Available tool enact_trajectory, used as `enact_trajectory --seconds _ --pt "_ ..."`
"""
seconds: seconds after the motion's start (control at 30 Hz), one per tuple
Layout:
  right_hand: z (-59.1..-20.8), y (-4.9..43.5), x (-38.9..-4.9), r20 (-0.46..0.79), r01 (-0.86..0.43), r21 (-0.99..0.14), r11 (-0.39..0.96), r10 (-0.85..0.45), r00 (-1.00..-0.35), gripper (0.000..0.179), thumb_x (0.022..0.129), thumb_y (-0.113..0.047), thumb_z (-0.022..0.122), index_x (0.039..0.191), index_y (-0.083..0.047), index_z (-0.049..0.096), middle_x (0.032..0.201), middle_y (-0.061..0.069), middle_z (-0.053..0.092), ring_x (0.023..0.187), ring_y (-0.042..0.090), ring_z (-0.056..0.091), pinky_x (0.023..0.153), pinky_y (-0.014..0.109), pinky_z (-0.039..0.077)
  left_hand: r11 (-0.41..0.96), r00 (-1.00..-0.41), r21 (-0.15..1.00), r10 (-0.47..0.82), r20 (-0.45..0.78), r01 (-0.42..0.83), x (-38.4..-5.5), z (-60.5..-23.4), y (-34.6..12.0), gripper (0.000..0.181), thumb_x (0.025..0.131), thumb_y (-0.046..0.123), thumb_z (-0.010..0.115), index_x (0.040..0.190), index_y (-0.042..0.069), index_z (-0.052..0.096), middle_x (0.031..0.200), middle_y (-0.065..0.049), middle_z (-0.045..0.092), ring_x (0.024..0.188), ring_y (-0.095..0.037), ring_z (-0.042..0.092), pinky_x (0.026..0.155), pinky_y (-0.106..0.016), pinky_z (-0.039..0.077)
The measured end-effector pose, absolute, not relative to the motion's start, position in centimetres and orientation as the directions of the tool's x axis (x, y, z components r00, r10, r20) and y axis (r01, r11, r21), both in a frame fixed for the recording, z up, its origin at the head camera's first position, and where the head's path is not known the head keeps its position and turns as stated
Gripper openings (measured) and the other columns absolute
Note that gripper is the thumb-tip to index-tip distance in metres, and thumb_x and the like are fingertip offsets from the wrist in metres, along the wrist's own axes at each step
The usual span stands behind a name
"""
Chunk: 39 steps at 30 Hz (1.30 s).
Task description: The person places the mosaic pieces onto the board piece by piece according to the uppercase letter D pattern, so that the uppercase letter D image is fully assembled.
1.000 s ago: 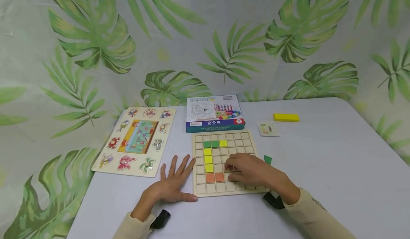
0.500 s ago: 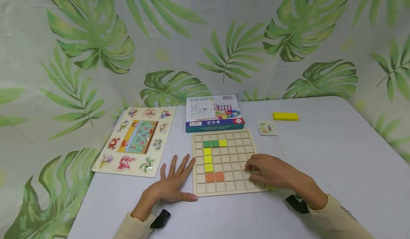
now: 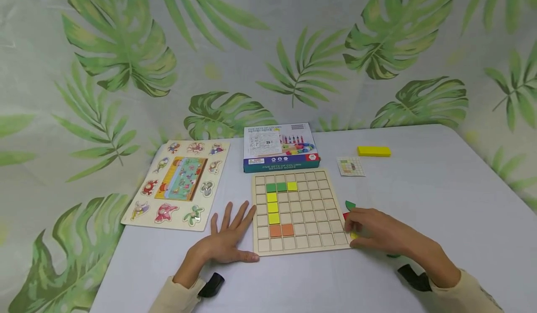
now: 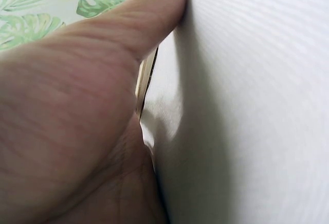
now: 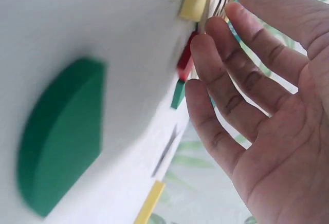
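Note:
My left hand (image 3: 228, 241) lies with fingers spread on the white cloth, its fingertips by the left edge of a wooden grid board (image 3: 308, 244). Green tiles (image 3: 277, 187), yellow tiles (image 3: 273, 207) and orange tiles (image 3: 281, 230) sit in the board's cells. Past the board's right edge, my right hand (image 3: 379, 231) hovers with loosely bent fingers. Nothing shows in its grasp in the right wrist view. Near its fingers are a yellow piece (image 5: 195, 0), a red piece (image 5: 187, 54) and a small green piece (image 5: 178, 94). A larger green piece (image 5: 67, 142) with a curved side lies below.
A sea-animal peg puzzle (image 3: 172, 220) lies on the left. Behind the board is a boxed toy set (image 3: 281, 147). A small printed pattern card (image 3: 351, 166) and a yellow bar (image 3: 374, 151) lie at the back right.
My right hand has moved rightward from over the board's middle to the loose pieces beyond its right edge. The left hand and the tiles on the board have stayed put.

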State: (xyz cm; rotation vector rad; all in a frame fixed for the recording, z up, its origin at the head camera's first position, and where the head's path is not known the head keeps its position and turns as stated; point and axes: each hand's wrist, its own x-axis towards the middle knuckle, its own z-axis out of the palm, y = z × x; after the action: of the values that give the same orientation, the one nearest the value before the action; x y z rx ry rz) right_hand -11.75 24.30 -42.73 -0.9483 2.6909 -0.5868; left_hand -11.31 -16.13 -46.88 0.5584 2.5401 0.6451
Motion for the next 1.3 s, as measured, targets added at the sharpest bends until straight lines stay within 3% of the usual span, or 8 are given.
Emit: enact_trajectory --seconds 0.33,0.6,0.87,1.13,1.3 --pt "-43.5 25.6 -11.4 -0.138 -0.483 -0.487 0.728 -0.61 -0.78 0.024 0.083 -0.025 0.082 0.098 -0.027 0.064 0.094 -0.017 0.057 0.084 0.0 0.051 0.076 0.025 0.049 0.813 -0.803 0.524 0.479 -0.354 0.254 -11.0 -45.4 -15.9 0.118 0.079 0.059 0.077 0.163 0.022 0.003 0.17 -0.004 -0.013 0.15 -0.04 -0.028 0.11 -0.071 -0.019" --pt "-43.6 25.9 -11.5 -0.144 -0.454 -0.526 0.719 -0.601 -0.786 0.02 0.082 -0.03 0.083 0.088 -0.024 0.065 0.085 -0.013 0.055 0.077 -0.001 0.05 0.071 0.022 0.047 0.814 -0.807 0.522 0.476 -0.349 0.255 -10.9 -45.0 -15.8 0.117 0.08 0.058 0.077 0.163 0.021 0.003 0.17 -0.005 -0.013 0.149 -0.041 -0.028 0.111 -0.071 -0.019" --pt "-43.3 26.7 -11.3 -0.188 -0.403 -0.582 0.706 -0.599 -0.778 0.023 0.081 -0.027 0.084 0.094 -0.024 0.066 0.092 -0.012 0.06 0.08 0.002 0.054 0.073 0.023 0.05 0.819 -0.807 0.515 0.472 -0.355 0.253 -11.0 -45.3 -15.7 0.116 0.08 0.057 0.077 0.163 0.023 0.003 0.17 -0.002 -0.013 0.15 -0.039 -0.028 0.111 -0.071 -0.019" --pt "-43.3 26.5 -11.4 -0.219 -0.407 -0.564 0.719 -0.605 -0.766 0.021 0.085 -0.024 0.08 0.086 -0.023 0.059 0.077 -0.012 0.05 0.074 0.0 0.047 0.065 0.02 0.042 0.792 -0.796 0.551 0.501 -0.338 0.264 -10.9 -45.2 -15.8 0.118 0.08 0.059 0.076 0.163 0.019 0.002 0.17 -0.008 -0.012 0.149 -0.044 -0.027 0.11 -0.072 -0.019" --pt "-43.1 26.6 -11.8 -0.152 -0.487 -0.563 0.668 -0.663 -0.733 0.015 0.09 -0.024 0.075 0.086 -0.023 0.061 0.076 -0.016 0.051 0.073 -0.001 0.046 0.065 0.019 0.041 0.806 -0.801 0.533 0.487 -0.348 0.258 -10.8 -44.9 -15.6 0.118 0.08 0.058 0.077 0.163 0.019 0.003 0.17 -0.007 -0.012 0.15 -0.043 -0.026 0.111 -0.072 -0.017"
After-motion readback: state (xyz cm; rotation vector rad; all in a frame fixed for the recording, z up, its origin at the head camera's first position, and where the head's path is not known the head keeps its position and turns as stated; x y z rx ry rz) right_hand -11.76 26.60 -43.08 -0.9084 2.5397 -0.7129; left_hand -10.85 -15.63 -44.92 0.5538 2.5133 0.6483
